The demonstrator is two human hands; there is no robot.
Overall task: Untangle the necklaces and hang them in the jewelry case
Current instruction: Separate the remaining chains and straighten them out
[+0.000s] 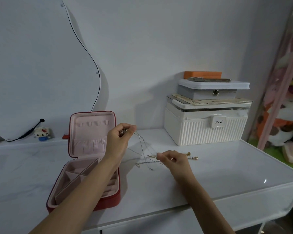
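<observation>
Over the glossy white desk (210,174), the left hand (118,141) pinches a pendant end of the thin, tangled metal necklaces (147,149) aloft. The right hand (172,160) pinches their strands near the desk. The red jewelry case (91,157), lined in soft pink, stands open alongside.

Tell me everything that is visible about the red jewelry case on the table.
The jewelry case is a small square box, red outside and lined in what looks like soft pale pink fabric. It stands open on the white table, its lid upright. The lid holds a row of small hooks above a gathered pocket; no necklace hangs there yet. The base has divided compartments and ring rolls. The forearm of the left hand crosses above it; whether it touches the case I cannot tell.
</observation>
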